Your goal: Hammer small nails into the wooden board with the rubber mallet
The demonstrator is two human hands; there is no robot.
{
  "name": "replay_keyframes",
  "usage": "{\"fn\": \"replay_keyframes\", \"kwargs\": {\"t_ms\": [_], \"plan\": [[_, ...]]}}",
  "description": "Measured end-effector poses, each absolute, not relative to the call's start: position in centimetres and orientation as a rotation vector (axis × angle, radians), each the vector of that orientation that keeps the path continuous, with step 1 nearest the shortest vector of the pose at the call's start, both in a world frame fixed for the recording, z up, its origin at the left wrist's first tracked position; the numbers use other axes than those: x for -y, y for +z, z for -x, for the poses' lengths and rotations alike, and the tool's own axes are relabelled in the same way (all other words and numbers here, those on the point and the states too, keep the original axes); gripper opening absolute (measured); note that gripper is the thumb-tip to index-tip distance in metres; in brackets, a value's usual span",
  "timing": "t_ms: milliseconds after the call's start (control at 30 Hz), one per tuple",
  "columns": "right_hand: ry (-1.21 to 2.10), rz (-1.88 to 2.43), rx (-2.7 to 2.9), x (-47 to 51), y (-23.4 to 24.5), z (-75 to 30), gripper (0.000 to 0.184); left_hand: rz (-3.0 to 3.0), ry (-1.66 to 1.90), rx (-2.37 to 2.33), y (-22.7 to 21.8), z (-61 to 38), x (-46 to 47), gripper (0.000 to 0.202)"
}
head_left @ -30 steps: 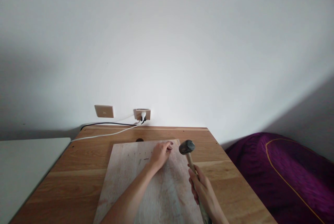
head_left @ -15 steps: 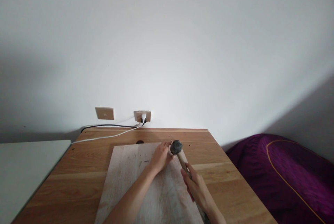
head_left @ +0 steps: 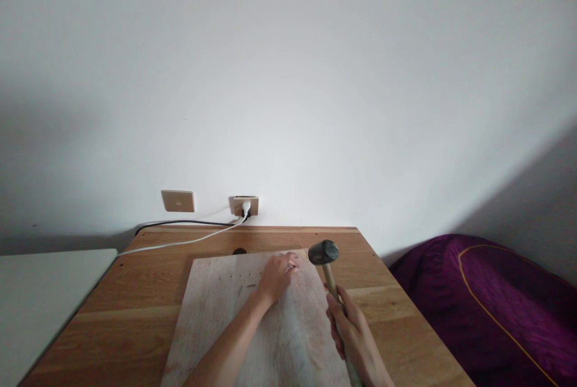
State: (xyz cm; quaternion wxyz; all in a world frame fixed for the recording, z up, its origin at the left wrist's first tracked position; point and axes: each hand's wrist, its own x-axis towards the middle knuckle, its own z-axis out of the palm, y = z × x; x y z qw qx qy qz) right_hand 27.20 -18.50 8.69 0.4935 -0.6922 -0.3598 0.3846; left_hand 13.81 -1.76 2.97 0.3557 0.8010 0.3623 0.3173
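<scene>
A pale wooden board lies on the wooden table. My left hand rests near its far right corner, fingers pinched around a small thin piece that looks like a nail. Two more loose nails lie on the board to the left of that hand, and a row of small dark points runs across the board behind them. My right hand is wrapped around the handle of a mallet with a dark head. The mallet's head is raised, to the right of my left hand and apart from it.
The wooden table meets a white wall with a plugged-in socket and a wall plate. A white cable crosses the table's far left corner. A white surface stands left, a purple cushion-like thing right.
The mallet has moved right, away from my left hand, and its head has turned sideways. My left fingers have closed in more tightly. The whole view has shifted slightly.
</scene>
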Motion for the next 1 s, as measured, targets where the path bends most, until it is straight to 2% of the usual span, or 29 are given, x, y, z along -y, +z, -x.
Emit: {"fn": "replay_keyframes", "kwargs": {"t_ms": [167,233,300,467,667,867,1000], "plan": [[0.959,1.607,0.965,17.2,10.0,-26.4,0.065,-2.086,0.928,-0.879,3.0,-13.6,2.0,0.068],[1.007,1.65,1.023,16.8,9.1,-26.2,0.069,-2.075,0.956,-0.861,2.9,-13.5,2.0,0.074],[1.03,1.724,1.077,16.7,7.8,-26.2,0.07,-2.08,0.951,-0.842,2.7,-13.4,1.9,0.072],[0.983,1.722,0.921,17.9,6.3,-26.6,0.074,-2.076,0.924,-0.88,2.3,-13.5,1.6,0.051],[0.981,1.688,0.805,19.2,5.9,-27.5,0.059,-2.03,0.894,-0.949,2.2,-14.1,1.2,0.036],[0.963,1.679,0.83,18.7,8.1,-27.5,0.058,-2.017,0.863,-0.931,2.4,-13.9,1.4,0.038],[0.925,1.613,0.936,18.1,10.3,-26.9,0.056,-2.065,0.912,-0.916,2.4,-13.9,1.6,0.06]]}}
